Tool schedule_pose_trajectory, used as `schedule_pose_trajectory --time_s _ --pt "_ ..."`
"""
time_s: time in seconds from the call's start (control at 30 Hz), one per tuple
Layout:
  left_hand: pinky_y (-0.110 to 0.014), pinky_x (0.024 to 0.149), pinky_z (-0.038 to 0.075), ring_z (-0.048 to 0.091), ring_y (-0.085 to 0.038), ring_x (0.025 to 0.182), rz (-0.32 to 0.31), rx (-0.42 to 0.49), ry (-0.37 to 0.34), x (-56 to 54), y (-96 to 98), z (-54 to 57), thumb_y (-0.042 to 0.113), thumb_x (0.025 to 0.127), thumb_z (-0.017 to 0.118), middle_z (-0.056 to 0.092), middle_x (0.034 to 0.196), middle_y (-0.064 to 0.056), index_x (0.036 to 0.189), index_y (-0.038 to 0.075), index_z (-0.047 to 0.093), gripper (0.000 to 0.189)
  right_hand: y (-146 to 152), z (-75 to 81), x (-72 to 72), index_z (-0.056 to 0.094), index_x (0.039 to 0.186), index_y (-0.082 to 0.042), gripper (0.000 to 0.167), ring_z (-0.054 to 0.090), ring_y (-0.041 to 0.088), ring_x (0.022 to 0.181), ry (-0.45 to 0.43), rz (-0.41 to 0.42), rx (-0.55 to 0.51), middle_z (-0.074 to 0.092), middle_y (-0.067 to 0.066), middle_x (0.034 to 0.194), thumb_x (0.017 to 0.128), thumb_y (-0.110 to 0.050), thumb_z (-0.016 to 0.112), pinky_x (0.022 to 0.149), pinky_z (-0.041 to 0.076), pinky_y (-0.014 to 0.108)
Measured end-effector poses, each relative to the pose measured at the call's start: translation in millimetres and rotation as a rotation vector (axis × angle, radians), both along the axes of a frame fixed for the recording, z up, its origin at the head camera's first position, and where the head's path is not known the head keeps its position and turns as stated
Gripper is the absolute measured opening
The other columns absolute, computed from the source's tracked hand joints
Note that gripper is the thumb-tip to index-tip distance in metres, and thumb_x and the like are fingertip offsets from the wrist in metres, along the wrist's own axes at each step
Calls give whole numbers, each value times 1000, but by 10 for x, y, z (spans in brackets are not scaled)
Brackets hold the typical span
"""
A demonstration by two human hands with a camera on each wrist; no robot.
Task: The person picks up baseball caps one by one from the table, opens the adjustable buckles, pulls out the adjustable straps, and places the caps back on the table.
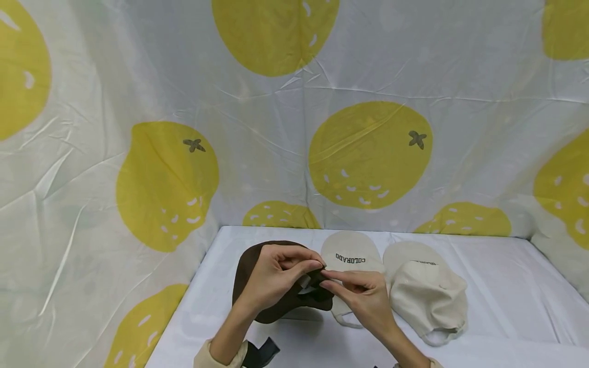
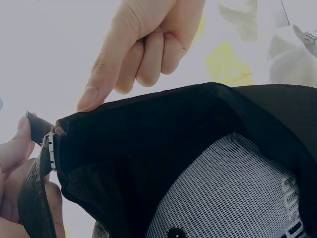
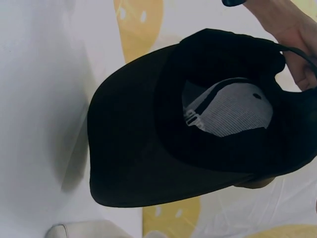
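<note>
Dark-brown fabric cap [image 1: 247,266]: head view's lower middle, pinched by the left hand [image 1: 271,278]; right hand [image 1: 363,296] pinches its dark woven strap [image 2: 35,198].
Silver metal buckle [image 2: 51,149]: left wrist view's left (too small to tell in head view).
Rightmost cream cloth cap [image 1: 425,299]: lettering partly covered.
White-covered table [image 1: 511,296]: extends right beyond it.

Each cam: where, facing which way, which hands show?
Head: head-worn, facing forward and down at the dark cap and beige caps; left hand and right hand show.
Left wrist: worn there, facing into the cap; left hand top, right fingers left edge.
Right wrist: worn there, facing its brim and inside; probably the left hand, upper right.
Both wrist views share the pale mesh inside.
</note>
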State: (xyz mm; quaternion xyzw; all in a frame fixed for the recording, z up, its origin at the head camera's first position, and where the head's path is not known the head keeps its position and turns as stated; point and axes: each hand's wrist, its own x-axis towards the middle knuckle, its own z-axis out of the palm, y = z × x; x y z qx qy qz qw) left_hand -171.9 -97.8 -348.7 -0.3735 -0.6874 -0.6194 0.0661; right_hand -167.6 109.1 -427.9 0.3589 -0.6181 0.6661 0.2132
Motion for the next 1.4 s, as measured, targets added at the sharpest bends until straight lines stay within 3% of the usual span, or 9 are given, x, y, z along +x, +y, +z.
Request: schedule_pose_trajectory --time_s 0.13,0.27,0.37,0.5,0.6,0.7,0.87,1.13,1.4 --pt "-16 61 53 65 1 65 -8 15 1 -11 -26 4 3 95 72 76 90 -24 94 -5 78 10 -20 1 -7 79 107 4 33 28 13 46 -9 0 -3 80 -5 91 80 21 75 39 25 26" --pt "-15 52 42 49 3 53 -18 36 -7 -26 -59 5 1 93 74 75 86 -26 92 -6 77 8 -46 7 -11 80 105 5 29 42 1 52 -8 20 -14 80 -4 95 81 20 75 42 34 20" --pt "-18 43 28 31 2 47 -18 56 -26 -34 -79 8 0 92 75 73 79 -26 91 -6 77 6 -65 7 -10 80 102 6 24 65 -3 72 -6 34 -21 80 -2 100 82 18 75 55 49 13" --pt "-22 41 20 20 -3 45 -10 62 -40 -33 -99 10 0 90 77 60 57 -19 89 -5 77 5 -93 10 1 80 100 7 23 71 -1 84 20 40 -38 80 -1 100 83 20 73 67 55 12" --pt "-21 41 23 23 -2 45 -26 59 -49 -32 -113 9 0 89 78 61 58 -20 88 -6 77 6 -112 21 15 79 99 8 24 69 -2 79 39 27 -45 80 -1 98 81 22 73 65 55 11" --pt "-22 41 24 27 -1 45 -76 63 -56 -37 -128 8 -3 88 78 70 74 -28 88 -8 76 6 -123 33 30 80 97 7 24 63 -5 69 48 -18 -37 81 3 90 80 22 74 57 51 11" --pt "-18 44 32 36 -2 48 -132 21 6 -54 -134 -3 -6 88 77 73 84 -28 91 -7 76 4 -131 42 54 80 92 3 25 37 3 46 59 -88 -24 73 13 68 78 23 76 40 34 17" --pt "-13 52 39 37 3 54 -97 -72 48 -66 -114 -8 0 89 78 77 86 -21 96 -4 78 8 -149 36 61 80 93 3 27 29 10 42 122 -87 -16 64 11 58 76 24 76 39 26 12" --pt "-16 57 50 56 2 61 -94 -116 54 -35 -83 28 4 93 76 78 87 -18 95 -2 79 7 -149 40 85 81 94 4 27 30 10 42 119 -89 -4 69 16 63 76 23 76 39 27 12"
